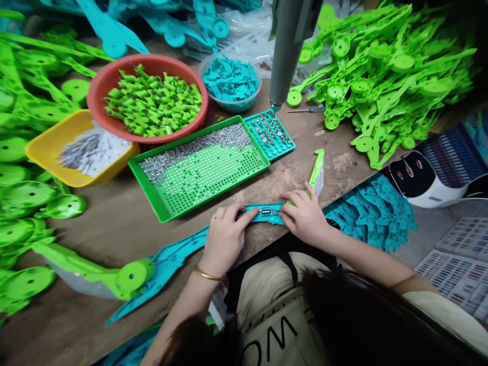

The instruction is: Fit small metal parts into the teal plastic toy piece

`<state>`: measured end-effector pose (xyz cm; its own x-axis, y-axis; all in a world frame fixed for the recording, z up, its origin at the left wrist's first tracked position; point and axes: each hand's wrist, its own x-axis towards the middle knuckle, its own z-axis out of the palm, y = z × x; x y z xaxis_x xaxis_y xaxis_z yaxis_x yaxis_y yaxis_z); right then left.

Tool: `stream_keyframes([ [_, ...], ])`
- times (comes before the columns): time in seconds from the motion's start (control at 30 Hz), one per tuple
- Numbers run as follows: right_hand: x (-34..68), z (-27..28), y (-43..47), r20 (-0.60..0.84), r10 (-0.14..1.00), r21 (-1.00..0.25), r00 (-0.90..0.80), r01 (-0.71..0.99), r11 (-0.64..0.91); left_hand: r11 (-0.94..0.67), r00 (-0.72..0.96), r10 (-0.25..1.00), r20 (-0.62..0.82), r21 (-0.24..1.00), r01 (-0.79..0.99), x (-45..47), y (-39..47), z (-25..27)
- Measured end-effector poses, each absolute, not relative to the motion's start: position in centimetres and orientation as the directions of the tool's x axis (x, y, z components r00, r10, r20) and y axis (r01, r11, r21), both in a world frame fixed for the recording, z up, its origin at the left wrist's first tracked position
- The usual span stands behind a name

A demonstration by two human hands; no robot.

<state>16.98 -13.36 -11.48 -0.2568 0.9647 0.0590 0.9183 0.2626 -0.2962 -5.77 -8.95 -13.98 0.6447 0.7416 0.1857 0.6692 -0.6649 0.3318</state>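
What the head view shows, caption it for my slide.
Left hand and right hand on a blue part, beyond it a green tray holding small metal pieces.

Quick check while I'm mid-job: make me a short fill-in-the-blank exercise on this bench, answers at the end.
1. The left hand and right hand are on a long plastic part coloured ____.
2. The gold bracelet is on the ____ wrist.
3. The round bowl beside the yellow tub is coloured ____.

Missing words: blue; left; red.
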Motion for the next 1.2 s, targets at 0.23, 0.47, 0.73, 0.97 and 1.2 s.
stream_keyframes([
  [0.23,17.0,-11.3,-12.6,0.006,0.957,-0.33,-0.289,0.903,0.274,-0.658,0.634,0.748,0.195,0.339,0.672,-5.7,-9.0,-13.9],
  [0.47,16.9,-10.0,-11.4,-0.117,0.91,-0.239,-0.399,0.9,0.364,-0.622,0.609,0.775,0.172,0.382,0.684,-5.6,-9.1,-13.9],
  [0.73,18.0,-10.7,-12.7,-0.018,0.946,-0.39,-0.322,0.874,0.29,-0.51,0.508,0.837,0.201,0.624,0.593,-6.1,-8.8,-12.9],
  [0.97,17.1,-11.3,-12.7,0.026,0.948,-0.326,-0.316,0.894,0.307,-0.514,0.487,0.845,0.221,0.589,0.624,-6.8,-9.1,-12.1],
  [1.2,17.4,-11.0,-12.3,-0.004,0.946,-0.326,-0.324,0.895,0.306,-0.459,0.412,0.884,0.221,0.577,0.675,-8.5,-10.0,-11.9],
])
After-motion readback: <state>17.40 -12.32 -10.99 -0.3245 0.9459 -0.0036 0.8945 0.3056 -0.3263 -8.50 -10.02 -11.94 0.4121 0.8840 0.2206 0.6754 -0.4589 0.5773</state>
